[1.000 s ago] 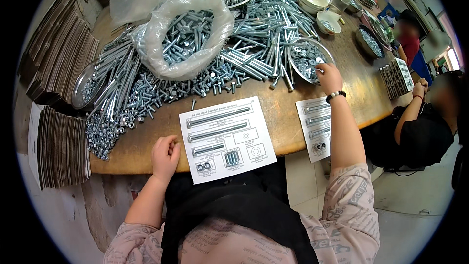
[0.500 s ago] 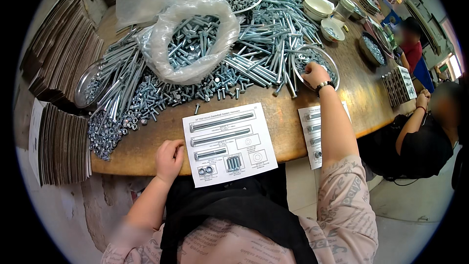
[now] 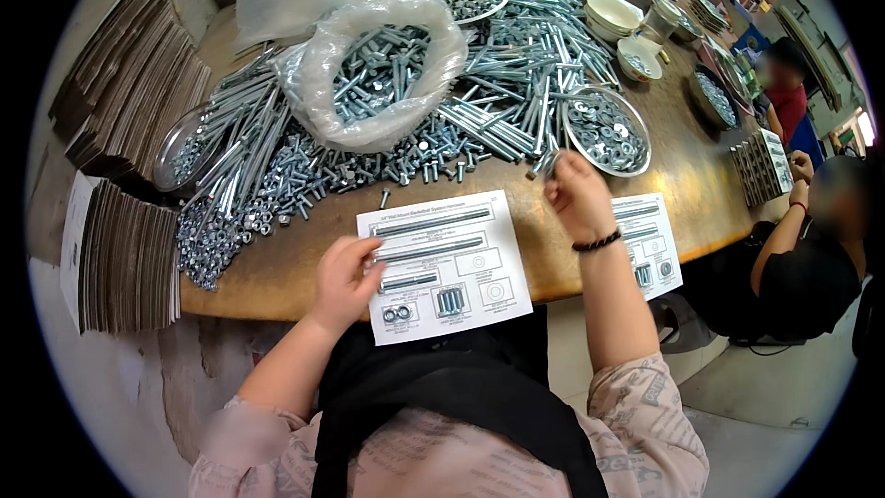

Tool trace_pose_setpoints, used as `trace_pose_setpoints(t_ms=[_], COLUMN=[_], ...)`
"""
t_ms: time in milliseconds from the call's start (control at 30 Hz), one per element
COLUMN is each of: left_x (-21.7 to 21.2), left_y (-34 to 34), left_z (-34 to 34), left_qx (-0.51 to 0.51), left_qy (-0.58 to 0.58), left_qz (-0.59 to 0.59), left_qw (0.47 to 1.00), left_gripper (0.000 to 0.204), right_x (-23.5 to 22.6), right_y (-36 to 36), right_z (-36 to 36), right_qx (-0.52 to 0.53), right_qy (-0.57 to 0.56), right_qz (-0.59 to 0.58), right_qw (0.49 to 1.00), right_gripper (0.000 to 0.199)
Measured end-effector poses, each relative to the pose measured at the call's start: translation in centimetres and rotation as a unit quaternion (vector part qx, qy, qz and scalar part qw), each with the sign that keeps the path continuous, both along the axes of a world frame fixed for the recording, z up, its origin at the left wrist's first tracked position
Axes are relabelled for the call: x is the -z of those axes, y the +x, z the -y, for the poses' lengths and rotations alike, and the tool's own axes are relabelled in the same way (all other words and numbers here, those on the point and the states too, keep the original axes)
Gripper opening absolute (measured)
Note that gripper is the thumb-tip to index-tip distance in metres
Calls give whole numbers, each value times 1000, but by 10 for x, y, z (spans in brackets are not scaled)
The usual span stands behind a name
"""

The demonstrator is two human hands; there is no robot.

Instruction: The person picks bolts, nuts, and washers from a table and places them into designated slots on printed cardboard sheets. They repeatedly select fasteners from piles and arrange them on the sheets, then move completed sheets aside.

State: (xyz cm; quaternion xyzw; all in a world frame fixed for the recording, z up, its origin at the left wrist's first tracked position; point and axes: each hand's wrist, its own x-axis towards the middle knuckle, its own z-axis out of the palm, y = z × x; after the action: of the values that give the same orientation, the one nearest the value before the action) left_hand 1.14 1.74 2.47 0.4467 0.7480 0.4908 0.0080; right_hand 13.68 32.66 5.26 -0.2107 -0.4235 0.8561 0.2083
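Observation:
My right hand (image 3: pixel 583 198) is pinched around a few grey metal washers (image 3: pixel 550 164), above the table between the printed sheet and the washer bowl. Flat washers fill that round metal bowl (image 3: pixel 649 140). My left hand (image 3: pixel 345 284) hovers at the left edge of the printed sheet (image 3: pixel 433 318); its fingers are loosely bent and apart, with nothing visible in them. Pictures of bolts, nuts and washers cover the sheet, which hangs over the table's front edge. A second printed sheet (image 3: pixel 666 269) lies partly behind my right wrist.
Long bolts (image 3: pixel 493 134) and short bolts heap across the table (image 3: pixel 277 277), around a clear plastic bag (image 3: pixel 318 120) of bolts. Loose nuts (image 3: pixel 207 244) lie at left, near stacked cardboard (image 3: pixel 129 263). White bowls (image 3: pixel 613 11) stand farther back. A seated person (image 3: pixel 784 258) is at right.
My right hand has come out of the washer bowl toward me, bringing washers. My left hand has risen and shifted right to the sheet's edge, its fingers loosening.

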Motion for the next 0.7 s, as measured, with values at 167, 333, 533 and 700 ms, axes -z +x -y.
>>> trace_pose_setpoints(t_ms=[167,333,533,700], left_x=[-42,-39,-35,-36], left_y=[12,9,6,6], left_z=[-53,-67,-62,-60], left_qx=[159,253,235,224], left_qy=[54,82,84,68], left_qz=[46,40,-38,-109], left_qw=[985,963,968,966], left_gripper=[55,44,36,37], right_x=[6,-3,-4,6], right_y=[2,10,15,20], right_z=[88,124,134,139], right_qx=[-136,-162,-169,-203], right_qy=[-178,-222,-203,-190], right_qz=[-63,-26,0,-31], right_qw=[973,961,964,960], right_gripper=[16,22,27,29])
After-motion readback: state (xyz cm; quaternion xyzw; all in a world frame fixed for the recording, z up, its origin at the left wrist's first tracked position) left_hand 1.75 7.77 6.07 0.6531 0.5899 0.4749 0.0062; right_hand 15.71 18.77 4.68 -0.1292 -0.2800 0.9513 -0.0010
